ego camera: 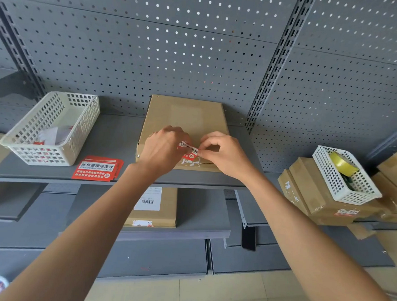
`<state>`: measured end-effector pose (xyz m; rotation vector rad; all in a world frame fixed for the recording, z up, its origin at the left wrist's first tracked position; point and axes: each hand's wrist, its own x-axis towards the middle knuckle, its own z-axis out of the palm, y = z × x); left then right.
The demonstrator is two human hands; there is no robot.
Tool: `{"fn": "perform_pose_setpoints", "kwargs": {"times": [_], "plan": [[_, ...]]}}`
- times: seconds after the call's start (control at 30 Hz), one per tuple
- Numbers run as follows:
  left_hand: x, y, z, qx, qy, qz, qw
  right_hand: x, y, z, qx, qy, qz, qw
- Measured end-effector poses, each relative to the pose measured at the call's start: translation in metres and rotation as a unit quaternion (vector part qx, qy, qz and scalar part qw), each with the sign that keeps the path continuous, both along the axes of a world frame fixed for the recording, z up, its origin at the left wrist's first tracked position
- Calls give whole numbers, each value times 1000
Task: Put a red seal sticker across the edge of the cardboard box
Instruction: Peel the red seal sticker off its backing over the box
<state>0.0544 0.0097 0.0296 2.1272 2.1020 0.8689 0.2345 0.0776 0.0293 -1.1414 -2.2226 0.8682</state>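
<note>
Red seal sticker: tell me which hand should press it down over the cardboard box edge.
Probably right: the right hand pinches the red seal sticker end directly above the brown cardboard box front edge.

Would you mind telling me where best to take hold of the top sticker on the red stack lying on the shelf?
Probably at its right-hand end, coming from the right. The stack of red stickers lies flat on the shelf, fanned so the sheet edges step out on that side, which should let fingers lift one corner. The white basket stands close on the left.
</note>
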Motion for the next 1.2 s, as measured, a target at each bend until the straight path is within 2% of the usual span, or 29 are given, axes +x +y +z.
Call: {"fn": "perform_pose_setpoints", "kwargs": {"times": [0.33,0.47,0.67,0.87,1.07,1.2], "plan": [[-1,2,0,0,0,6,1000,-5,-2,2,-9,20,-16,1000],[-2,3,-1,2,-1,-3,1000,-18,-7,-7,31,4,-18,999],[-23,1,-1,-5,-60,-14,998,-18,-8,-9,36,-4,-33,999],[-35,3,-8,4,-58,-19,998,-19,-8,-10,51,5,-34,998],[-36,3,-15,19,-61,-1,998,-19,-8,-10,48,1,-47,998],[-35,3,-16,32,-64,6,997,-28,-13,-2,13,13,-65,998]]}}
